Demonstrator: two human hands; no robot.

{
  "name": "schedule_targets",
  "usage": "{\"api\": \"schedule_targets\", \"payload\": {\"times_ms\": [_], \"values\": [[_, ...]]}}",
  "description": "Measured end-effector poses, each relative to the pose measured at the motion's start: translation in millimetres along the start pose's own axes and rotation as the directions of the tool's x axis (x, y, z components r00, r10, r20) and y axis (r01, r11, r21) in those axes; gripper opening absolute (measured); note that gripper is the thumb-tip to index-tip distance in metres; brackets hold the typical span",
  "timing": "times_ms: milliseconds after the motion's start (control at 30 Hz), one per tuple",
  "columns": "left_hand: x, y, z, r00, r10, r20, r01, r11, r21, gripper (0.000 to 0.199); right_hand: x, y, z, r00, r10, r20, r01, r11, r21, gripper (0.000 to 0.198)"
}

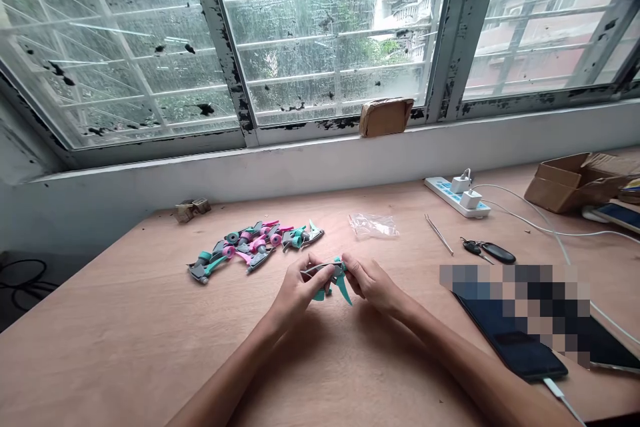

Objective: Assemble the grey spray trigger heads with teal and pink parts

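Note:
A grey and teal trigger spray head (342,285) is held just above the table in front of me. My left hand (299,287) is closed around its grey body, with the thumb on the near side. The thumb and fingers of my right hand (371,280) pinch the small teal nozzle (339,260) at its right end, largely covering it. The teal trigger points down toward me, and a teal collar (320,294) shows under my left fingers. Beyond my left hand lies a loose pile of similar spray heads (256,240), grey with pink or teal parts.
A clear plastic bag (374,225) lies beyond my hands. To the right are tweezers (439,235), keys (473,248), a phone (515,333) on a cable, a power strip (456,197) and an open cardboard box (560,183). Small wooden blocks (191,209) sit at the back left.

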State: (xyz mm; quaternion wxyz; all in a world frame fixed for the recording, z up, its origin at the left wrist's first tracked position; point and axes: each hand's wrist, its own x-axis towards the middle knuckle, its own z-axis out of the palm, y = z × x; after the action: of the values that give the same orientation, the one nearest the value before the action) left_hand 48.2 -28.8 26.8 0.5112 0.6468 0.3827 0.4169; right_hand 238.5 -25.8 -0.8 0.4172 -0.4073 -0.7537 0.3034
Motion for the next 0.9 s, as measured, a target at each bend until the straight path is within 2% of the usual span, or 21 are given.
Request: {"api": "schedule_targets", "payload": {"times_ms": [67, 167, 300, 400, 500, 633, 800, 900], "values": [[1, -3, -1, 1.000, 0.000, 0.012, 0.000, 0.999, 0.040, 0.034, 0, 2, 0, 0.999, 0.013, 0.044, -0.012, 1.000, -0.020, 0.061], [3, -6, -4, 0.999, -0.042, 0.014, 0.042, 0.999, -0.013, 0.035, -2, 2, -2, 0.997, -0.075, 0.012, 0.076, 0.982, -0.171, 0.060], [6, -3, -5, 0.978, -0.186, 0.094, 0.202, 0.960, -0.193, 0.039, -6, -4, -5, 0.967, -0.253, -0.034, 0.205, 0.852, -0.482, 0.056], [6, 0, -4, 0.959, -0.237, 0.155, 0.267, 0.938, -0.220, 0.041, -5, -7, -6, 0.941, -0.338, -0.016, 0.270, 0.779, -0.565, 0.062], [5, 0, -2, 0.972, -0.217, 0.089, 0.230, 0.956, -0.180, 0.042, -3, -5, -4, 0.961, -0.275, -0.034, 0.227, 0.852, -0.471, 0.065], [3, -1, 2, 0.992, -0.128, 0.001, 0.128, 0.990, -0.065, 0.041, 1, 1, 4, 0.984, -0.157, -0.083, 0.123, 0.941, -0.315, 0.070], [0, 4, 5, 0.999, -0.017, -0.038, 0.017, 1.000, 0.004, 0.038, 0, 0, 11, 0.995, -0.045, -0.088, 0.028, 0.983, -0.184, 0.067], [0, 4, 4, 1.000, -0.027, -0.010, 0.027, 0.999, -0.034, 0.037, -3, -5, 7, 0.987, -0.100, -0.129, 0.064, 0.964, -0.257, 0.064]]}}
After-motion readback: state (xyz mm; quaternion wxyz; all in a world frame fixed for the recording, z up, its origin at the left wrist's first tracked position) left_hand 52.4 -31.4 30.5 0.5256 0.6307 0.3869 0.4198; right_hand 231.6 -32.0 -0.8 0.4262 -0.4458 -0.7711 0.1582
